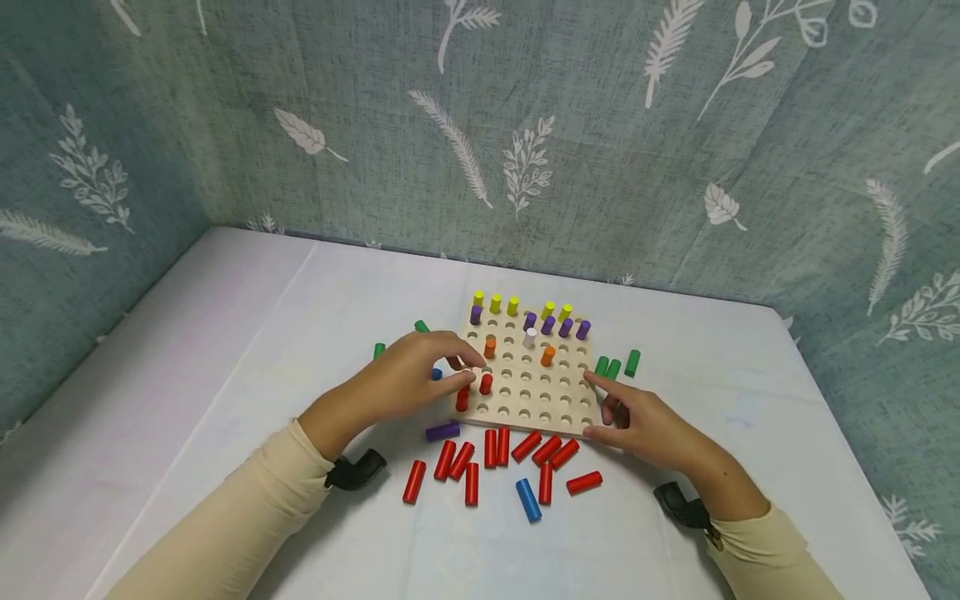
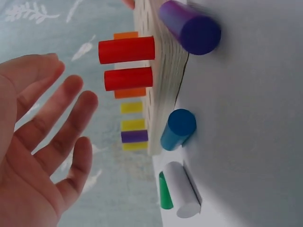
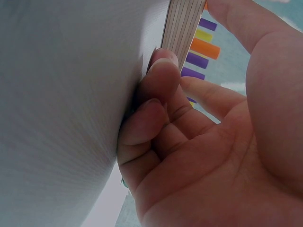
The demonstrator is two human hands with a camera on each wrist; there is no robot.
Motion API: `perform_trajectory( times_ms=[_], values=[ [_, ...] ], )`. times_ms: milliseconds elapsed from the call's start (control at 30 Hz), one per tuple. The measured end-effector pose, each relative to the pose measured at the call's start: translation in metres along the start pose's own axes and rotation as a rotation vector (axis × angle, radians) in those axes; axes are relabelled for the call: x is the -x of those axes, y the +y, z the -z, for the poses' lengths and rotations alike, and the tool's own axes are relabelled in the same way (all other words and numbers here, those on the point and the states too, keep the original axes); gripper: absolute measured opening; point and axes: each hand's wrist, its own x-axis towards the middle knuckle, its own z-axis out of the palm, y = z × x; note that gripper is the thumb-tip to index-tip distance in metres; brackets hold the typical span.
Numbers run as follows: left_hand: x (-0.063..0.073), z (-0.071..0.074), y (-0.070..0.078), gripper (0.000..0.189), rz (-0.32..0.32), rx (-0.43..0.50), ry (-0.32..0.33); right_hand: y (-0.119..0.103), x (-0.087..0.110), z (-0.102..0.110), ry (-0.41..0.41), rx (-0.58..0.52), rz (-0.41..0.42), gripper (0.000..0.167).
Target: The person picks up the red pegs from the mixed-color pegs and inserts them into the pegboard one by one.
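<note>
A wooden pegboard (image 1: 517, 426) lies mid-table with several rows of holes. My left hand (image 1: 412, 375) hovers over its left front part, fingers apart and holding nothing. Close by, red pegs (image 1: 486, 384) stand upright; the left wrist view shows two red pegs (image 2: 127, 49) just beyond the fingertips. At the right edge, my right hand (image 1: 648, 425) grips the board, thumb at the front corner and index finger on top. Its other fingers curl against the side (image 3: 182, 33). Yellow pegs (image 1: 496, 303), purple pegs (image 1: 548, 325), orange pegs (image 1: 548, 357) and a white peg (image 1: 530, 337) also stand in holes.
Several loose red pegs (image 1: 472, 484) lie in front of the board, with a blue peg (image 1: 528, 501) and a purple peg (image 1: 442, 432). Green pegs (image 1: 633, 362) lie to the right. Left of the board are a blue peg (image 2: 179, 128) and a white peg (image 2: 182, 189).
</note>
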Motion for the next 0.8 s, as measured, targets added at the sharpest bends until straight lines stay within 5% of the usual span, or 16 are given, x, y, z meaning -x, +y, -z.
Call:
perform_trajectory(
  times_ms=[200, 433, 800],
  values=[
    [0.01, 0.002, 0.001, 0.02, 0.034, -0.007, -0.026, 0.0, -0.001, -0.001, 0.005, -0.006, -0.004, 0.083],
    [0.025, 0.004, 0.0, 0.016, 0.005, -0.008, -0.045, 0.0, 0.001, 0.0, 0.004, -0.004, -0.017, 0.083],
    [0.039, 0.01, -0.004, 0.016, 0.064, 0.051, -0.225, 0.0, 0.002, 0.001, 0.005, 0.005, 0.003, 0.083]
  ],
)
